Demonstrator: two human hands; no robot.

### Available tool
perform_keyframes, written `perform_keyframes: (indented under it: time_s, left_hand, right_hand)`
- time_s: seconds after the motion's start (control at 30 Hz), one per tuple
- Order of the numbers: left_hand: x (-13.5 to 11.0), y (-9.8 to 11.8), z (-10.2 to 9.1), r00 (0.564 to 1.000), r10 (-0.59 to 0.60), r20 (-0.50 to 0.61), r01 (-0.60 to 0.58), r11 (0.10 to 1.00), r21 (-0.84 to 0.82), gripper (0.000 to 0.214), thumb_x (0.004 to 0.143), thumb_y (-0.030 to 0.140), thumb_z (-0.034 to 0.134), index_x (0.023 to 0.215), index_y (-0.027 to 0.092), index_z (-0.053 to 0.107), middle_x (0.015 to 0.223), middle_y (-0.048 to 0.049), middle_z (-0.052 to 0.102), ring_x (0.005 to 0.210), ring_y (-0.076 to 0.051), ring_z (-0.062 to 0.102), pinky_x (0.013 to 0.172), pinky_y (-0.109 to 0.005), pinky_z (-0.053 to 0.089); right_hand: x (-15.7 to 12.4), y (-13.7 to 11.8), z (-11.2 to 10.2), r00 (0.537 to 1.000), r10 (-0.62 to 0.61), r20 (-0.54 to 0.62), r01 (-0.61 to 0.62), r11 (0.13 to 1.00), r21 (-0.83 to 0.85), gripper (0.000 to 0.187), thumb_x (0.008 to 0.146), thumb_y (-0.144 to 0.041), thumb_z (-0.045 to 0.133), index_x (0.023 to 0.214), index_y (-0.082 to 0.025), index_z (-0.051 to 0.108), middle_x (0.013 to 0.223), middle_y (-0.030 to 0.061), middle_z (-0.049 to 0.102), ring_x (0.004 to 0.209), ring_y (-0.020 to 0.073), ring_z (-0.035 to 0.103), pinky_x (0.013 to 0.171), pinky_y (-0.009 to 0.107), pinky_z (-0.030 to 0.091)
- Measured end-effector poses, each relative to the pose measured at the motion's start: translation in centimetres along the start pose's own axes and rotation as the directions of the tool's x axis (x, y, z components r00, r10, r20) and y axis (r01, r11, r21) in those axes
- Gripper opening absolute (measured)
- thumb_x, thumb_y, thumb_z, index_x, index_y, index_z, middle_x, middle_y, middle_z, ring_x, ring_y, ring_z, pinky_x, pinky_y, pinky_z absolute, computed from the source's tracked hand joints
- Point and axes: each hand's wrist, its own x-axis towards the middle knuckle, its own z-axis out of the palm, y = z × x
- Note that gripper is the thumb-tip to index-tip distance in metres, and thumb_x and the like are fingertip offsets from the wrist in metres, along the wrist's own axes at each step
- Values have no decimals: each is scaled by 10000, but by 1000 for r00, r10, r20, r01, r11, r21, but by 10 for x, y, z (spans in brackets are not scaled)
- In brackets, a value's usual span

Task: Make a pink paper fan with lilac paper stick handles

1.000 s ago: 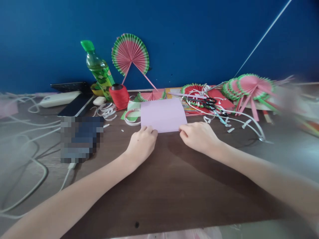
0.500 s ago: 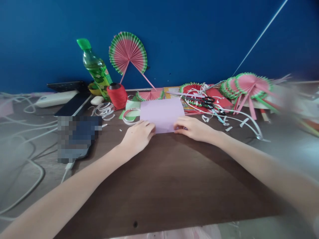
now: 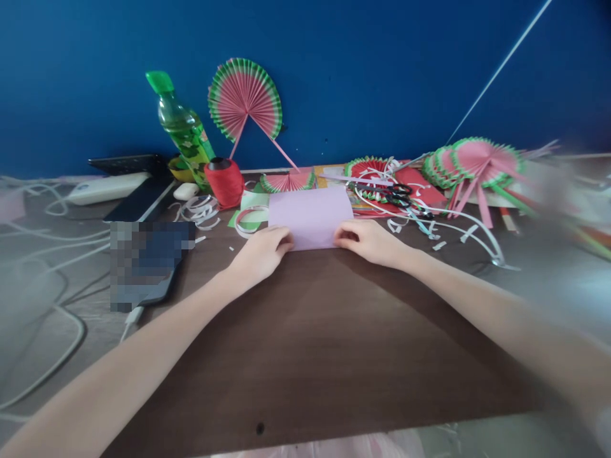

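A light purple sheet of paper [image 3: 311,216] lies across the table between my hands, its surface bulging in a curve. My left hand [image 3: 262,251] pinches the near left corner, fingers closed. At the near right corner my right hand [image 3: 365,242] grips the same sheet between thumb and curled fingers. The paper's far edge lies close to a roll of tape [image 3: 252,220] and a pleated watermelon-pattern paper piece [image 3: 288,182].
Scissors [image 3: 400,193] lie among white strips behind my right hand. Folded fans [image 3: 482,162] rest at the back right. A red thread spool [image 3: 224,183], a green bottle [image 3: 184,127] and a phone [image 3: 176,254] with cables stand or lie left. One round fan [image 3: 245,95] leans on the blue wall.
The near edge of the purple paper has shifted slightly away from me. My left hand has changed its hold, moving a little to the left with its fingers curled tighter.
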Motion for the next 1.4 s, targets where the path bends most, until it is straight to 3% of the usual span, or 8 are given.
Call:
perform_keyframes:
  time_s: [0.2,0.43,0.57,0.73,0.93,1.17,1.27,1.4]
  left_hand:
    - [4,-2,4,994,-102,-26,99,991,-95,43,765,162,582,721,165,581,742,0,589,674,-125,524,692,-266,424]
    - [5,-6,5,1000,-9,5,9,997,-73,49,777,132,562,737,160,567,759,-2,572,717,-131,517,703,-266,422]
    - [1,-1,2,991,136,2,-135,982,133,106,815,101,489,780,160,570,838,-33,595,844,-177,522,790,-319,418]
    - [-10,16,4,966,247,74,-250,827,503,226,830,38,388,866,135,589,880,-90,605,871,-218,540,763,-344,432]
    - [-22,37,9,975,169,143,-221,739,636,322,868,42,317,1047,124,572,900,-93,605,866,-217,573,653,-315,460]
    - [-27,47,13,989,64,134,-136,748,650,399,880,57,311,1216,137,511,935,-122,593,866,-230,571,518,-285,443]
    - [-26,48,12,994,4,113,-74,776,626,379,871,59,329,1169,161,539,969,-120,586,915,-242,557,477,-266,421]
    - [-24,40,9,998,-8,60,-31,793,609,259,868,87,362,929,146,607,918,-104,588,908,-232,558,503,-269,414]
  right_hand:
    - [2,3,3,999,30,-27,-28,997,78,49,777,-185,584,733,-164,587,651,-10,557,594,112,462,585,240,337]
    - [2,11,8,991,-89,-96,93,995,35,46,793,-205,596,763,-171,587,736,12,530,681,134,463,638,255,356]
    - [1,11,8,979,-181,-91,176,983,-59,80,830,-203,562,760,-169,581,756,29,534,752,161,483,706,283,371]
    - [-2,6,10,941,-335,-38,315,914,-256,196,882,-145,446,899,-164,640,809,67,589,783,185,495,746,315,370]
    - [-5,1,13,910,-402,102,405,806,-432,433,848,-18,361,1139,-217,613,843,74,558,743,179,449,687,303,374]
    - [-7,2,9,890,-442,113,441,772,-458,403,853,-69,385,1142,-217,624,850,76,578,746,172,462,687,306,397]
    - [-10,7,5,880,-470,65,451,788,-418,339,844,-107,412,1054,-175,670,797,76,589,718,169,479,636,290,404]
    - [-11,16,0,878,-478,-18,455,845,-283,286,826,-113,443,942,-179,696,784,68,605,727,170,517,655,299,433]
